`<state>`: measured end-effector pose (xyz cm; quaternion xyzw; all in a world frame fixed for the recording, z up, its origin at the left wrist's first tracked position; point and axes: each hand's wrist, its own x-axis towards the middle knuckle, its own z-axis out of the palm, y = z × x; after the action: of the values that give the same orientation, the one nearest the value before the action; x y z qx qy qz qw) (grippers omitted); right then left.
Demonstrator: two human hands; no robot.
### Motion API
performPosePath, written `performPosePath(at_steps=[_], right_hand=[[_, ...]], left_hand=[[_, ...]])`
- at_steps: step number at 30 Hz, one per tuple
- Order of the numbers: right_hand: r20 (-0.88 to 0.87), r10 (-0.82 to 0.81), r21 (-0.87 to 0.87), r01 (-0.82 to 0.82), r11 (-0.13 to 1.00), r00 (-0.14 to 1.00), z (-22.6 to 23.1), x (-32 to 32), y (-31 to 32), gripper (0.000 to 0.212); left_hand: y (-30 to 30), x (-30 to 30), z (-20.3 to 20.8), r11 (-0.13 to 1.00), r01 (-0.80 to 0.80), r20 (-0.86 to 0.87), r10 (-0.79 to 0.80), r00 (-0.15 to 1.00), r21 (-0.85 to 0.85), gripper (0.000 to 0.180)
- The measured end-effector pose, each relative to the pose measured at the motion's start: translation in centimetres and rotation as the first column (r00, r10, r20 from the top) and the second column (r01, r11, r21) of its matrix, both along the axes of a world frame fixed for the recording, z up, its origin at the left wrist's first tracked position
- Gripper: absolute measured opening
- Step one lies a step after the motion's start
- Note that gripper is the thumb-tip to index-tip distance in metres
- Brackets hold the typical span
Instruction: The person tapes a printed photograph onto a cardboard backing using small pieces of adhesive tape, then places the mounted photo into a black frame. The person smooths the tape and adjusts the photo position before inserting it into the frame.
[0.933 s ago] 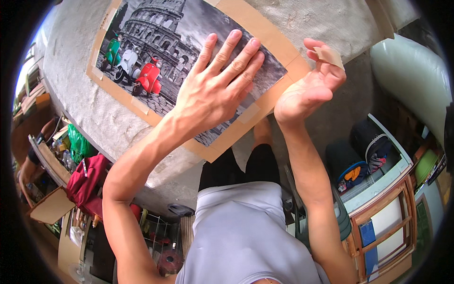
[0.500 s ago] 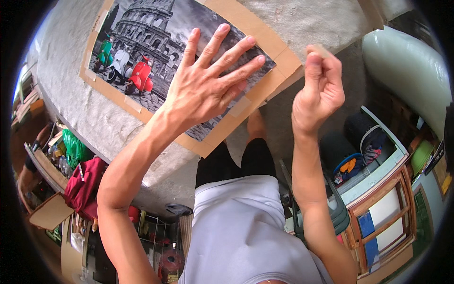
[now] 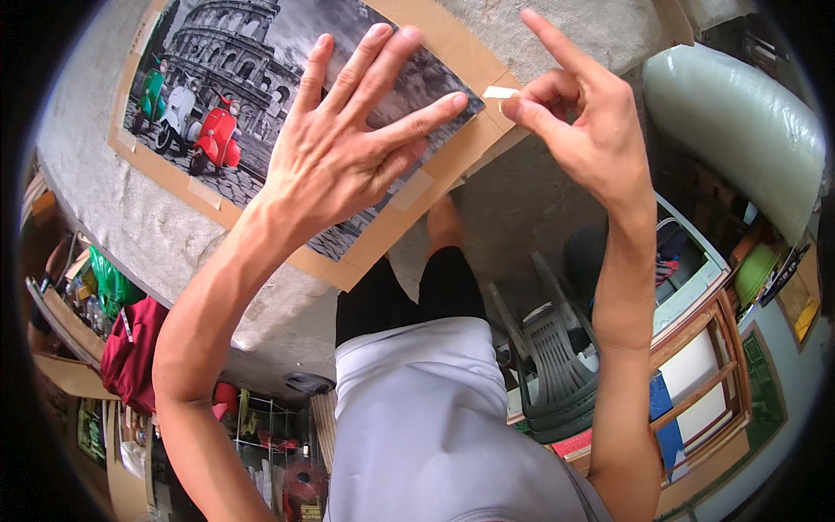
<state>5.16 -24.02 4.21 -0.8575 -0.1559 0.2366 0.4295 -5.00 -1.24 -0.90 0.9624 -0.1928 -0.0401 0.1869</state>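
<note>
A black-and-white picture [image 3: 235, 52] of an ancient arena with green, white and red scooters lies on a larger brown cardboard sheet [image 3: 346, 271]. My left hand [image 3: 335, 152] rests flat on its right part, fingers spread, hiding some of the print. My right hand [image 3: 596, 130] pinches a short pale strip of tape [image 3: 500, 92] between thumb and a finger, its index finger stretched out. The strip is at the right corner of the picture, over the cardboard; whether it touches cannot be told. Another tape piece [image 3: 411, 190] lies across the picture's near edge.
Under the cardboard is a table with a rough whitish cover [image 3: 96, 196]. Stacked dark green plastic chairs [image 3: 552, 365] stand below right, near a wooden window frame [image 3: 709, 391]. A plastic-wrapped roll [image 3: 739, 130] is at right. A maroon cloth [image 3: 135, 352] hangs at left.
My right hand has turned and brought the tape strip to the picture's right corner, index finger now extended. The picture appears shifted left in view, my left hand still on it.
</note>
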Motion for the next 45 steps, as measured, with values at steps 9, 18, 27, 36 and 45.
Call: performPosePath(at_steps=[9,18,27,36,45], right_hand=[[0.034,0.326,-0.118,-0.32,0.94,0.945,-0.7,2.4,1.3,0.023],[-0.04,0.392,-0.215,-0.391,0.895,0.919,0.0,3.0,2.3,0.022],[-0.272,0.33,-0.275,-0.401,0.874,0.904,2.9,4.2,4.0,0.026],[-0.009,0.273,-0.322,-0.261,0.91,0.962,2.7,1.8,4.7,0.021],[-0.061,0.298,-0.418,-0.295,0.859,0.953,2.1,2.5,4.7,0.023]], left_hand=[[0.0,0.0,0.0,1.0,-0.012,0.023,0.011,1.0,0.019,0.051],[0.6,0.1,1.0,0.997,0.061,-0.055,-0.063,0.996,-0.041,0.058],[0.6,-0.1,0.5,0.999,0.051,-0.097,-0.05,0.994,0.004,0.063],[0.3,0.7,2.3,0.988,0.107,-0.188,-0.086,0.978,0.107,0.063],[0.3,0.7,1.9,0.991,0.103,-0.216,-0.083,0.973,0.081,0.064]])
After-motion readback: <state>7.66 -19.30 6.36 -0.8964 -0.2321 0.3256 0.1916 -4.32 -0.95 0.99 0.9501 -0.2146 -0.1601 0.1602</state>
